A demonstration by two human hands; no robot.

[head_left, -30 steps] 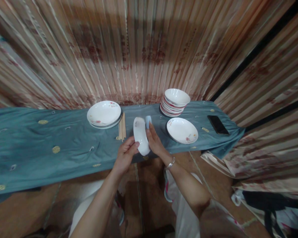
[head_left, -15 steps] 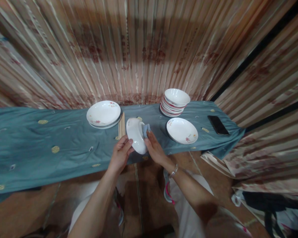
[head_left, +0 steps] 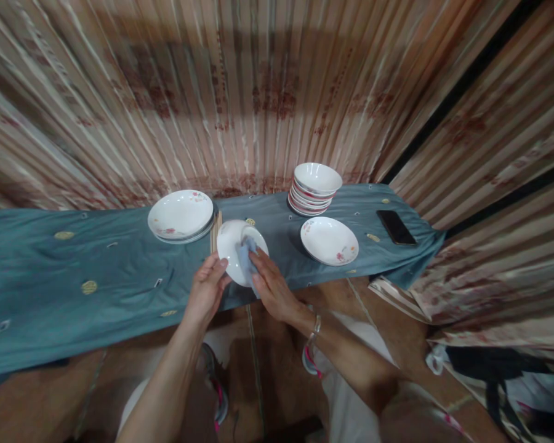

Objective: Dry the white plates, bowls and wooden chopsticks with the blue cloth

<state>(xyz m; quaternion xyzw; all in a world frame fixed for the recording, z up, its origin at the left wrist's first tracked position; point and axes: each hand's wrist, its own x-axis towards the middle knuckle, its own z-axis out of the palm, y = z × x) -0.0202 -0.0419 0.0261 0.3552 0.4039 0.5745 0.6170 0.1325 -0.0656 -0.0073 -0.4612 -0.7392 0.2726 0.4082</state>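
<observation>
A white bowl (head_left: 231,258) is held tilted above the front of the cloth-covered table, its underside partly turned toward me. My left hand (head_left: 207,283) grips its left edge between thumb and fingers. Pressed against the bowl is a light blue cloth (head_left: 248,261), pinched in my right hand (head_left: 272,286). The right fingers and the cloth hide part of the bowl. Just behind the left hand lie several wooden chopsticks (head_left: 216,227), partly covered by the bowl.
Stacked plates (head_left: 180,212) with floral patterns lie left of the chopsticks. To the right are a stack of bowls (head_left: 314,184), more flowered plates (head_left: 330,240) and a black phone (head_left: 396,227). A green-blue tablecloth (head_left: 120,271) covers the table; a pleated curtain (head_left: 258,92) hangs behind.
The bowl has turned to show more of its underside. My right hand has moved the cloth leftward across it. The view has shifted slightly; the dishes on the table stay put.
</observation>
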